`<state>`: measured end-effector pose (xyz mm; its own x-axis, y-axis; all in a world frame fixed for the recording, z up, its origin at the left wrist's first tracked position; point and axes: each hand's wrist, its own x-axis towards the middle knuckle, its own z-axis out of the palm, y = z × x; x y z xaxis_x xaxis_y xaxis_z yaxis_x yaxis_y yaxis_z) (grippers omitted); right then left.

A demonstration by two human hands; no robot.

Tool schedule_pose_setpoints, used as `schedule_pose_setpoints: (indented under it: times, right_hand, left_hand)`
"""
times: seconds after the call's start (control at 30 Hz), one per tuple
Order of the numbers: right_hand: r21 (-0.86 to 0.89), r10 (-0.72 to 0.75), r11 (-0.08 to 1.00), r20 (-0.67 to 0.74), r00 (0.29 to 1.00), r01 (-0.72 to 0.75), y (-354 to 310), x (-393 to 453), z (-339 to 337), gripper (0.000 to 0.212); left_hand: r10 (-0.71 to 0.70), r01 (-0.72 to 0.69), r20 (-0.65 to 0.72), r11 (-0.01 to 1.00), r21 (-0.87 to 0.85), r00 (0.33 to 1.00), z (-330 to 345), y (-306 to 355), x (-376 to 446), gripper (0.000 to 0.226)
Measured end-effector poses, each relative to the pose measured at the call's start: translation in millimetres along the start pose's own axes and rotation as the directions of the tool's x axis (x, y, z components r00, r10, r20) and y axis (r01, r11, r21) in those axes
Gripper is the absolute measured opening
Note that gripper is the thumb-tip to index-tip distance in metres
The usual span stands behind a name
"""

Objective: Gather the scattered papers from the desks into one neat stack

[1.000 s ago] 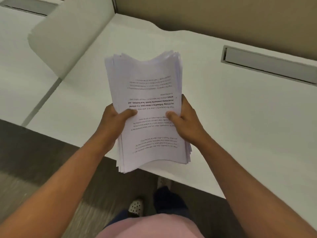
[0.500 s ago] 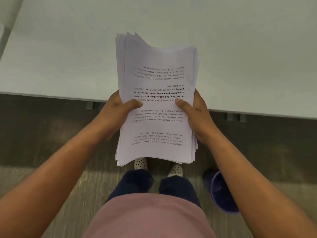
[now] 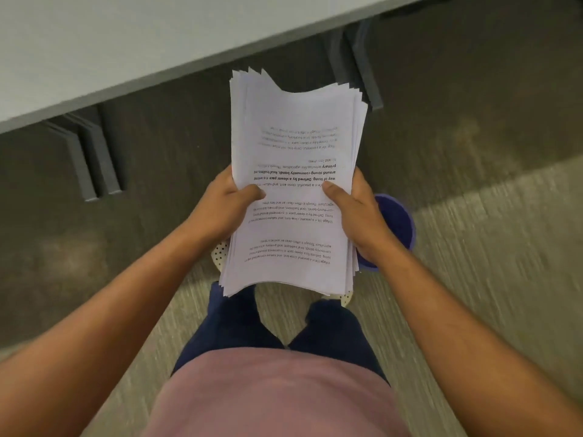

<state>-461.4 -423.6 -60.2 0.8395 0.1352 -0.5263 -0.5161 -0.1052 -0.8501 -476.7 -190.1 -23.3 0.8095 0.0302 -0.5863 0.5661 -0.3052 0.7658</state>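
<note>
Left hand (image 3: 225, 205) and right hand (image 3: 358, 212) grip the paper stack (image 3: 293, 184) by its sides.

The paper stack (image 3: 293, 190) sits between the left hand (image 3: 220, 209) and right hand (image 3: 359, 216), above the floor (image 3: 473, 247). The desk (image 3: 126, 52) lies ahead to the left, a bin (image 3: 399, 222) below the right hand.

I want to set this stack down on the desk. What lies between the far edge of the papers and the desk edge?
In the head view, only bare dark floor shows between the stack of papers and the desk edge.
</note>
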Motion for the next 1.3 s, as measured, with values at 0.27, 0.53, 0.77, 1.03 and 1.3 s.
schedule_pose_setpoints:
  times: [0.27, 0.53, 0.77, 1.03, 1.3]
  right_hand:
    - [0.059, 0.246, 0.969, -0.211, 0.946, -0.238, 175, -16, -133, 0.034]
    - [0.111, 0.508, 0.86, -0.279, 0.815, -0.498, 314, 33, -191, 0.043]
    - [0.098, 0.668, 0.739, -0.238, 0.705, -0.667, 405, 103, -240, 0.047]
    - [0.054, 0.701, 0.704, -0.22, 0.679, -0.709, 460, 153, -260, 0.037]
    - [-0.369, 0.422, 0.666, -0.531, 0.735, -0.649, 462, 156, -266, 0.043]
  left_hand:
    - [-0.149, 0.077, 0.23, 0.952, 0.296, 0.962, 195, -53, 66, 0.063]
    - [-0.364, 0.235, 0.275, 0.882, 0.408, 0.89, 315, -139, 158, 0.054]
    - [-0.489, 0.324, 0.308, 0.829, 0.456, 0.816, 383, -199, 243, 0.055]
    - [-0.575, 0.396, 0.235, 0.754, 0.523, 0.784, 414, -244, 302, 0.049]
    - [-0.242, 0.198, -0.038, 0.685, 0.701, 0.97, 407, -242, 322, 0.039]
